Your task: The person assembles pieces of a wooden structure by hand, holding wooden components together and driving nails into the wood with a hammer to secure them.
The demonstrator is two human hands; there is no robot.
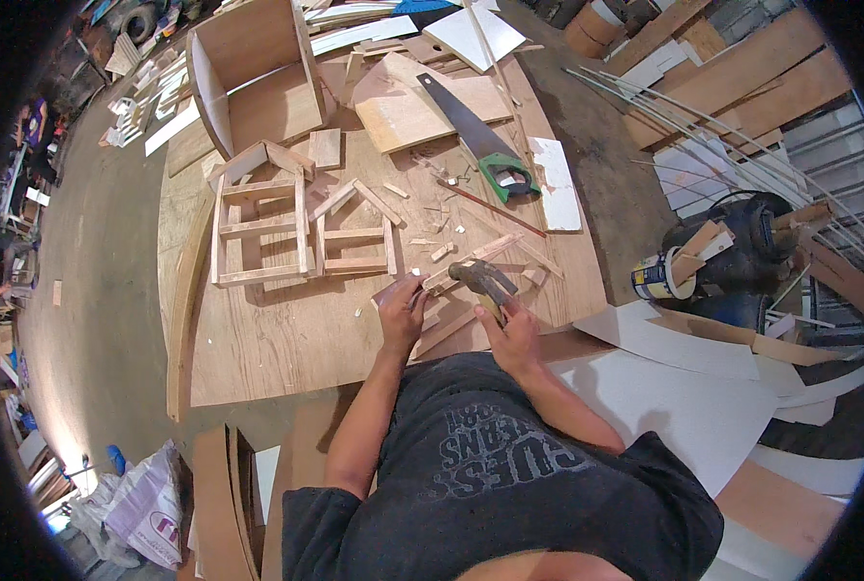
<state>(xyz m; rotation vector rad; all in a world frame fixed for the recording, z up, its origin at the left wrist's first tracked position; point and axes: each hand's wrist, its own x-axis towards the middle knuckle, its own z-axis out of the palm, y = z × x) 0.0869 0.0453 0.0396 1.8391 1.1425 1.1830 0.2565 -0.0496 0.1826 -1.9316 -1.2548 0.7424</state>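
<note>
My right hand (514,336) is wrapped round the handle of a claw hammer (483,278), whose dark metal head lies over some wooden strips near the table's front edge. Beside it on the left, my left hand (403,308) has its fingers pinched at the end of a thin wooden strip (439,280); whether a nail is between them is too small to tell. To the left stand two small house-shaped wooden frames, a larger one (259,230) with crossbars and a smaller one (356,237) with a peaked top. Small wood offcuts (441,253) lie just beyond my hands.
A handsaw (466,126) with a green handle lies on a board (383,111) farther back. Next to it are a thin red-brown stick (495,210) and a white panel (556,184). An open plywood box (257,77) stands at the back left. A bucket (662,276) is off the table's right side.
</note>
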